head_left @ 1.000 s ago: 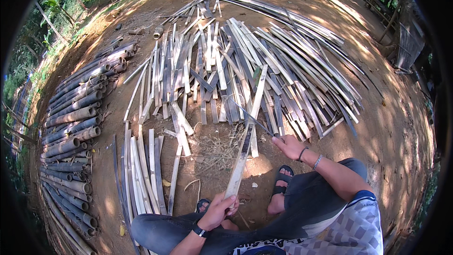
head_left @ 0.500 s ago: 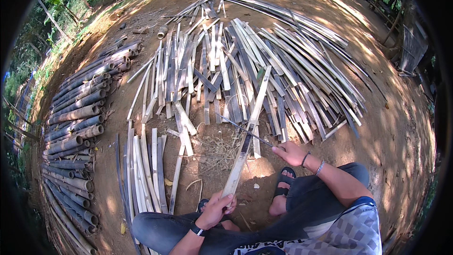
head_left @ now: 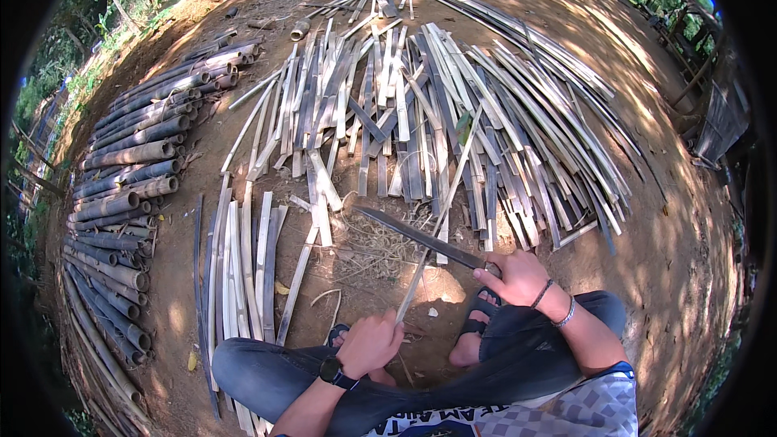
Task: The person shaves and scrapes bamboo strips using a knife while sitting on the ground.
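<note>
Bamboo strip (head_left: 441, 202), stiff, light and splintery, we judged, stayed clenched low in our left hand (head_left: 371, 343), right hand (head_left: 512, 275) gripping the long knife (head_left: 417, 236).

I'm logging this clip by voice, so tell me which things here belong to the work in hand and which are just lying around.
In use:
- left hand, gripping the thin bamboo strip
- right hand, holding the long knife across that strip

Lying about:
- spread of split slats ahead
- row of strips on the left
- stacked round poles far left
- dry shavings
</note>
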Motion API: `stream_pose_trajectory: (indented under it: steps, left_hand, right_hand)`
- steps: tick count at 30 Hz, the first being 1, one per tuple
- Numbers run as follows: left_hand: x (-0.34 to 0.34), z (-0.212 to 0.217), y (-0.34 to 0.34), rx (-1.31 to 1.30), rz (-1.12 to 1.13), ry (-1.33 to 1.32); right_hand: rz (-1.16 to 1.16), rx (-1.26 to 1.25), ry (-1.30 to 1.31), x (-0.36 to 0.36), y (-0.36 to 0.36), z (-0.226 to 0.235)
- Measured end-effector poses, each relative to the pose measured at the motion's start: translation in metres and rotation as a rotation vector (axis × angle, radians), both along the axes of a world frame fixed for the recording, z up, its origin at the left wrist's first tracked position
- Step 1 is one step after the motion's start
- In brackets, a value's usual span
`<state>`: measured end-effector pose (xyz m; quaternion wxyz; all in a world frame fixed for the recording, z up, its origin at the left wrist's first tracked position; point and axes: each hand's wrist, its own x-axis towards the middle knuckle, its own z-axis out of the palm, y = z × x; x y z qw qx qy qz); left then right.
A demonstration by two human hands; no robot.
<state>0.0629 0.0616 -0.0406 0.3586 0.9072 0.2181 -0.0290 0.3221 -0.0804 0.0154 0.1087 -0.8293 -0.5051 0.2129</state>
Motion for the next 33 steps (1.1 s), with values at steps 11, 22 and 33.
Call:
stream_pose_trajectory:
  steps: [11, 22, 33]
  left_hand:
    - [0.007, 0.009, 0.002, -0.29, 0.003, -0.054]
    - [0.007, 0.01, -0.002, -0.454, 0.024, -0.032]
    - [0.007, -0.005, -0.021, 0.268, -0.193, 0.074]
  right_hand:
    - [-0.038, -0.052, 0.134, -0.003, 0.004, -0.063]
    - [-0.13, -0.154, 0.122, 0.034, 0.014, -0.072]
    - [-0.062, -0.098, -0.199, 0.022, 0.011, -0.004]
